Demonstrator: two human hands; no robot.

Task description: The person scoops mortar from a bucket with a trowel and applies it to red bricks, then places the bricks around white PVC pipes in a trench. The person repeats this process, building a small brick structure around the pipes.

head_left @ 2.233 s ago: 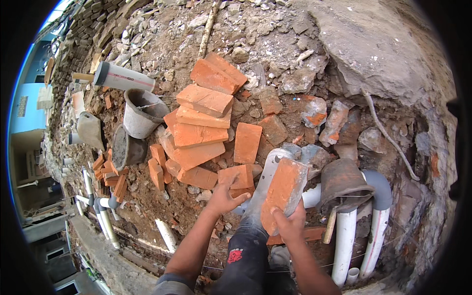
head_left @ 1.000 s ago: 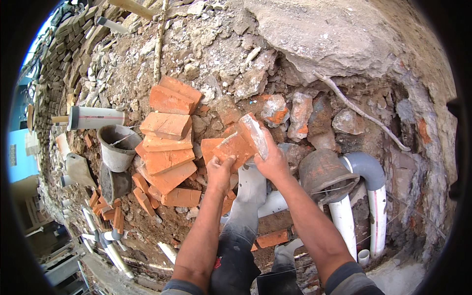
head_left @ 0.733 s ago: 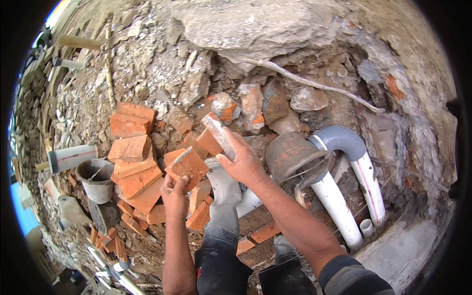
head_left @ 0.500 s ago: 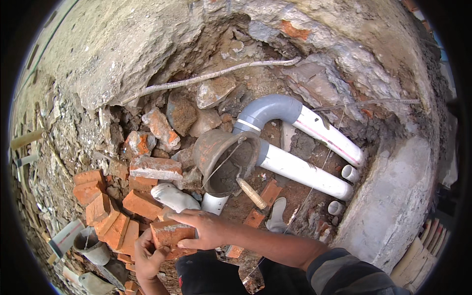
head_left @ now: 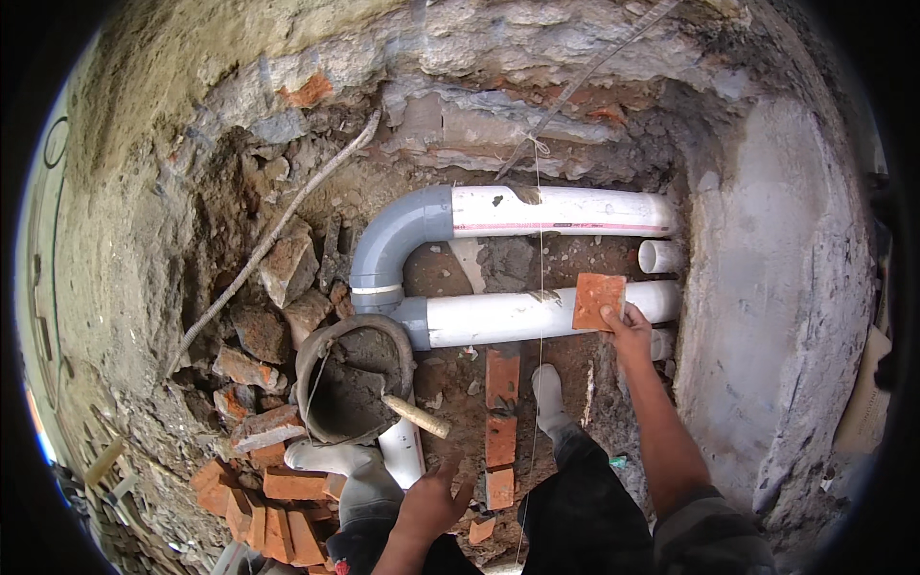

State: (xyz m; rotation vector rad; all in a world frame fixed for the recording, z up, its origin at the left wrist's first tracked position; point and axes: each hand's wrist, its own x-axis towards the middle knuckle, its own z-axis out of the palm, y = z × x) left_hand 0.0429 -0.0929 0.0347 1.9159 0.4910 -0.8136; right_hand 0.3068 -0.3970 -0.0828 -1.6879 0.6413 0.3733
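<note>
A square-looking piece of orange brick [head_left: 598, 297] is gripped by its lower right edge in my right hand [head_left: 628, 333], held over the lower white pipe [head_left: 489, 319]. My left hand [head_left: 429, 506] is low in the middle with fingers apart and nothing in it, just below a trowel handle [head_left: 418, 416]. That wooden handle sticks out of a bucket [head_left: 309, 376] of grey mortar [head_left: 364, 388]; the trowel's blade is not visible. Between my boots a short row of bricks [head_left: 501, 441] lies on the ground, partly smeared with mortar.
A grey elbow [head_left: 398, 225] leads into the upper white pipe [head_left: 575, 209]. A taut string [head_left: 540, 383] crosses the pipes. Loose bricks [head_left: 278, 535] and rubble [head_left: 261, 331] lie at left. A concrete wall [head_left: 767, 287] closes the right side; two short pipe ends [head_left: 661, 256] stick out there.
The view has swung right. My right hand has carried a brick piece from the brick pile to above the lower pipe. My left hand has let go of it and moved right.
</note>
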